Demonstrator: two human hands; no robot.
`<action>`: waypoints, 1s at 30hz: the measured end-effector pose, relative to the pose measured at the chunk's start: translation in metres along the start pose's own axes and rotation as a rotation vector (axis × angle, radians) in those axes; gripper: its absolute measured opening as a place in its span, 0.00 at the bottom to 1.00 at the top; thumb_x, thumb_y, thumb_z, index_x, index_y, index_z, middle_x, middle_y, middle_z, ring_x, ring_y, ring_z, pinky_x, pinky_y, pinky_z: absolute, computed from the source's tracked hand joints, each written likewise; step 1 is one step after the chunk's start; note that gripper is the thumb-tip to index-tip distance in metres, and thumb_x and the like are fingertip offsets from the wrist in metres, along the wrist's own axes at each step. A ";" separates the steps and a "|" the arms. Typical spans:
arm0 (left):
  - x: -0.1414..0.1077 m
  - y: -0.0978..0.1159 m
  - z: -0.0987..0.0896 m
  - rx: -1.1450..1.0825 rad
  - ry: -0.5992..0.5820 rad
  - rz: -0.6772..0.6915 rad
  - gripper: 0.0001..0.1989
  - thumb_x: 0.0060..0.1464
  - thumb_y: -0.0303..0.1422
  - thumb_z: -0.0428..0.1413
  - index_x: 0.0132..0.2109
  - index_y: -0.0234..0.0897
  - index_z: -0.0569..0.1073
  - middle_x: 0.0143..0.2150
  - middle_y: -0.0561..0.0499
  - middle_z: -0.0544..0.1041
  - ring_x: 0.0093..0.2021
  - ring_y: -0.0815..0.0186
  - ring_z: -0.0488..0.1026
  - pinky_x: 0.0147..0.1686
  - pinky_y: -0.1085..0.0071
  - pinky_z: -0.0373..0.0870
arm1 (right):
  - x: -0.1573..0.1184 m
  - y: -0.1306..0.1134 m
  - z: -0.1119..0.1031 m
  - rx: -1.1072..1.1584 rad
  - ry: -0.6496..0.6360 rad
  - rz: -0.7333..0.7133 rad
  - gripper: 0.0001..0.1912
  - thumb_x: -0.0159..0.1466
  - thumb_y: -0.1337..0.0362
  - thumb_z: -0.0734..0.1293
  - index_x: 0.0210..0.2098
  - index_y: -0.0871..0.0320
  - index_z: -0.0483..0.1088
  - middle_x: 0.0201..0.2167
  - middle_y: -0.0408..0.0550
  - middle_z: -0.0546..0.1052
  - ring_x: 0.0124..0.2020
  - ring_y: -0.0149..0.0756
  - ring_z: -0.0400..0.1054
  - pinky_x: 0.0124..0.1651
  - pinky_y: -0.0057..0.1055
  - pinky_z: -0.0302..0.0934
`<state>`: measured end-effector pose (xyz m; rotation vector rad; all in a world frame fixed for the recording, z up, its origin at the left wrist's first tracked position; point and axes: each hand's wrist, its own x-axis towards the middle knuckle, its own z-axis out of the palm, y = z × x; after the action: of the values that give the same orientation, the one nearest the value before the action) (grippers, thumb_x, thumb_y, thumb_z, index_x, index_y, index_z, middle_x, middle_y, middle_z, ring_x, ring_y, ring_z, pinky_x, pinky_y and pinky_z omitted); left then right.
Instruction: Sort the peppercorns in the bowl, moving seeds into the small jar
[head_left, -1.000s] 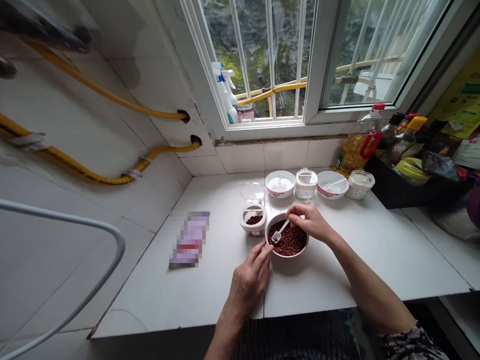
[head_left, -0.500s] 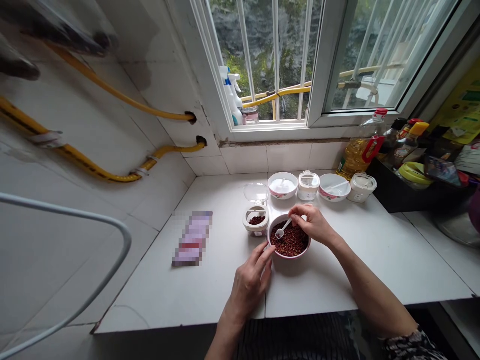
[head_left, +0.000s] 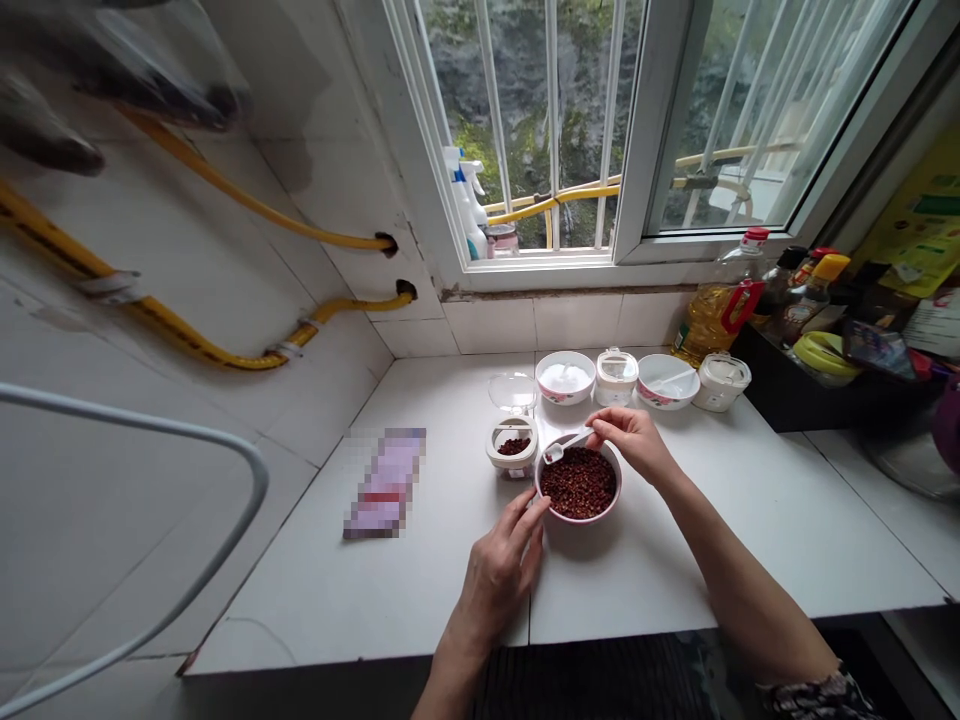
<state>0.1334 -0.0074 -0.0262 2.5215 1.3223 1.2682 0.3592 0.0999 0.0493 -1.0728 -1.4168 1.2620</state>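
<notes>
Right hand (head_left: 628, 442) pinches spoon (head_left: 553, 454), its bowl end pointing left over bowl (head_left: 585, 520). Left hand (head_left: 496, 560), loosely open, touches bowl's left side. Open jar (head_left: 513, 464) sits just beyond left fingers, nearer than right.

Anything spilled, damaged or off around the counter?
No spill visible on the white countertop. White tiled wall looks broken, ragged-edged where both yellow pipes enter. Flat purple object, left side, is oddly pixelated; details unreadable.
</notes>
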 end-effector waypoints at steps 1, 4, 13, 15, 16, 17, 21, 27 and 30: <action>0.000 0.000 0.000 -0.001 0.001 -0.001 0.21 0.65 0.23 0.48 0.63 0.40 0.65 0.57 0.40 0.76 0.54 0.61 0.78 0.48 0.69 0.79 | 0.000 -0.001 0.000 0.016 0.011 -0.020 0.13 0.57 0.54 0.72 0.32 0.58 0.75 0.22 0.45 0.80 0.27 0.37 0.75 0.38 0.37 0.72; 0.000 0.000 0.000 -0.003 0.004 -0.003 0.21 0.65 0.23 0.48 0.63 0.40 0.65 0.57 0.40 0.75 0.54 0.61 0.78 0.48 0.69 0.79 | -0.004 -0.002 0.008 0.014 0.045 -0.108 0.13 0.60 0.53 0.71 0.35 0.57 0.75 0.25 0.47 0.81 0.31 0.40 0.78 0.41 0.39 0.73; 0.001 0.000 0.000 0.011 -0.003 0.008 0.23 0.65 0.23 0.48 0.65 0.41 0.63 0.58 0.41 0.75 0.55 0.61 0.78 0.49 0.69 0.79 | -0.021 0.006 0.043 -0.592 0.067 -0.724 0.11 0.70 0.68 0.60 0.40 0.54 0.74 0.35 0.48 0.83 0.35 0.37 0.77 0.59 0.47 0.64; 0.001 0.000 0.000 0.008 -0.010 0.006 0.24 0.65 0.23 0.48 0.65 0.42 0.63 0.58 0.42 0.75 0.55 0.61 0.78 0.49 0.69 0.79 | -0.022 0.001 0.041 -0.645 0.077 -0.737 0.11 0.70 0.69 0.59 0.41 0.54 0.74 0.35 0.47 0.83 0.35 0.37 0.76 0.60 0.48 0.62; 0.001 0.000 -0.001 0.004 -0.013 0.004 0.24 0.66 0.23 0.48 0.65 0.42 0.63 0.58 0.42 0.75 0.55 0.61 0.78 0.49 0.68 0.79 | -0.022 -0.002 0.038 -0.642 0.099 -0.711 0.11 0.70 0.69 0.60 0.41 0.54 0.74 0.34 0.48 0.83 0.35 0.38 0.76 0.59 0.47 0.62; 0.001 0.001 -0.001 0.000 -0.013 0.003 0.23 0.66 0.23 0.48 0.65 0.42 0.63 0.58 0.41 0.75 0.55 0.61 0.78 0.49 0.68 0.79 | -0.022 -0.005 0.034 -0.623 0.125 -0.674 0.10 0.69 0.68 0.60 0.41 0.54 0.74 0.33 0.48 0.82 0.36 0.40 0.76 0.58 0.46 0.63; 0.000 0.001 -0.001 0.000 -0.011 -0.008 0.22 0.65 0.23 0.48 0.64 0.41 0.64 0.58 0.41 0.75 0.54 0.61 0.78 0.48 0.69 0.80 | -0.019 -0.012 0.019 -0.554 0.185 -0.500 0.09 0.66 0.67 0.62 0.36 0.54 0.74 0.26 0.47 0.80 0.36 0.42 0.74 0.50 0.40 0.66; 0.000 0.000 -0.001 0.010 -0.017 -0.005 0.23 0.65 0.23 0.48 0.64 0.41 0.64 0.57 0.42 0.76 0.54 0.61 0.78 0.48 0.69 0.79 | -0.014 -0.003 0.017 -0.667 0.113 -0.441 0.10 0.60 0.70 0.61 0.28 0.54 0.72 0.28 0.47 0.80 0.35 0.40 0.72 0.49 0.38 0.63; 0.000 0.000 0.000 0.018 -0.015 -0.004 0.23 0.65 0.23 0.48 0.65 0.41 0.64 0.57 0.42 0.76 0.54 0.61 0.78 0.48 0.69 0.79 | -0.015 0.001 0.024 -0.673 0.042 -0.428 0.10 0.60 0.71 0.61 0.27 0.55 0.72 0.28 0.47 0.80 0.35 0.41 0.72 0.49 0.39 0.63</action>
<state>0.1331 -0.0078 -0.0260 2.5337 1.3420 1.2395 0.3388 0.0813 0.0457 -1.1222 -1.9729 0.4510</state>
